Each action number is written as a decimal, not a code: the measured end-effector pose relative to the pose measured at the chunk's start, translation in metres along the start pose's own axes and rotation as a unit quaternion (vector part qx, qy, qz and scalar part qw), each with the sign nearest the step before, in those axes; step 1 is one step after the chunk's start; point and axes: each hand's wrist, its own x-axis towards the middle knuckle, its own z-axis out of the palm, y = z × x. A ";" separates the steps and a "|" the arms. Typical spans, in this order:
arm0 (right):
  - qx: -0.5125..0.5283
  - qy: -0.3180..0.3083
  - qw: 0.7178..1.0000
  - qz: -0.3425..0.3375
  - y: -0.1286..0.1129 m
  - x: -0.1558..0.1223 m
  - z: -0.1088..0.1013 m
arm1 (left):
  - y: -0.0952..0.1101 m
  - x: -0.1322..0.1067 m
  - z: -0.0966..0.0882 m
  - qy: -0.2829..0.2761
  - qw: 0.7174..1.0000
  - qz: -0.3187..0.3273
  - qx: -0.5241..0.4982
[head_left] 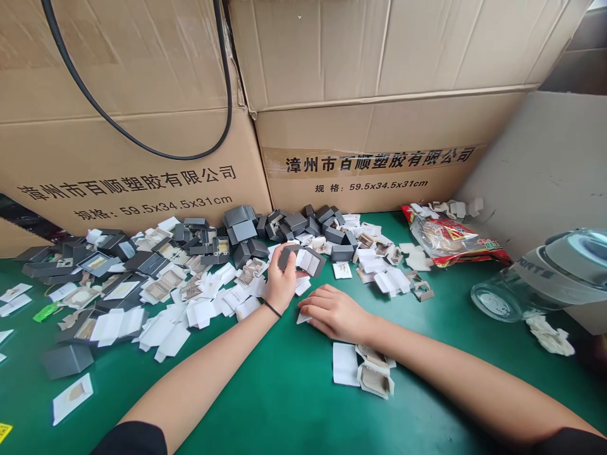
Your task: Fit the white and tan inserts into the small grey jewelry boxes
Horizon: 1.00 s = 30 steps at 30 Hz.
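Note:
My left hand (pixel 283 278) is closed around a small dark grey box (pixel 310 260), held open a little above the table with its pale inside showing. Just to the right and nearer to me, my right hand (pixel 336 314) lies low over the table. Its fingers are bent together over a small white card piece (pixel 303 318), mostly hidden beneath them. Below my right wrist are folded white and beige card inserts (pixel 374 378) beside a flat white card (pixel 346 364). Beyond both hands lies a heap of dark grey boxes (pixel 294 222).
White card pieces (pixel 203 311) and more grey boxes spread over the left of the green table (pixel 265 404). Large cardboard cartons (pixel 374 133) wall off the back, under a hanging black cable (pixel 227 82). At right are a red plastic packet (pixel 450 237), a clear bottle (pixel 535 284) and crumpled tissue (pixel 550 335).

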 end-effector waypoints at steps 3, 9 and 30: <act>0.016 0.106 0.994 0.004 0.004 -0.001 -0.003 | 0.001 -0.001 0.000 0.008 1.000 0.004 0.017; 0.025 0.290 0.954 0.076 0.006 -0.002 -0.012 | 0.003 -0.007 -0.003 -0.001 0.987 0.107 0.117; 0.104 0.272 0.920 0.262 0.012 -0.004 -0.005 | 0.014 -0.021 0.000 -0.144 0.947 0.114 0.265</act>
